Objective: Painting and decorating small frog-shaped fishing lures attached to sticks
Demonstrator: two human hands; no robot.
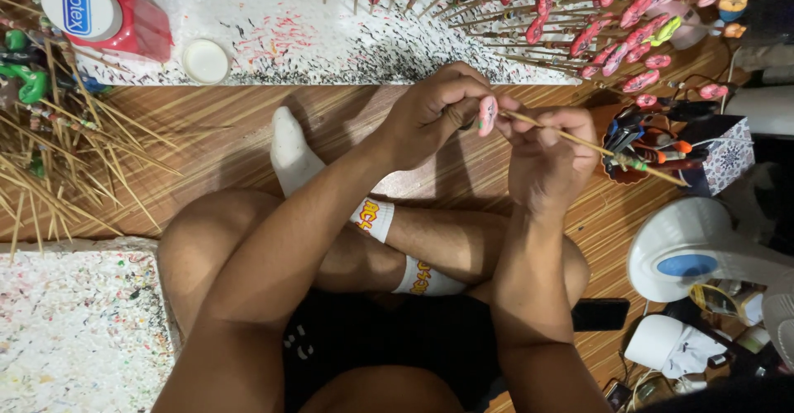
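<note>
I sit cross-legged on a wooden mat floor. My right hand [547, 158] grips a thin bamboo skewer [637, 163] that carries a small pink painted piece [487, 115] at its tip. My left hand [432, 114] pinches a fine tool against that pink piece; the tool is mostly hidden by the fingers. Both hands meet just above my white-socked foot [291, 155].
A paint-speckled white foam board [289, 33] ahead holds several painted pieces on skewers [579, 24], a red-and-white jar [103, 16] and a white lid [205, 60]. Loose skewers [74, 173] lie left. A cup of pens [641, 144], a white fan [695, 252] and a phone [600, 314] sit right.
</note>
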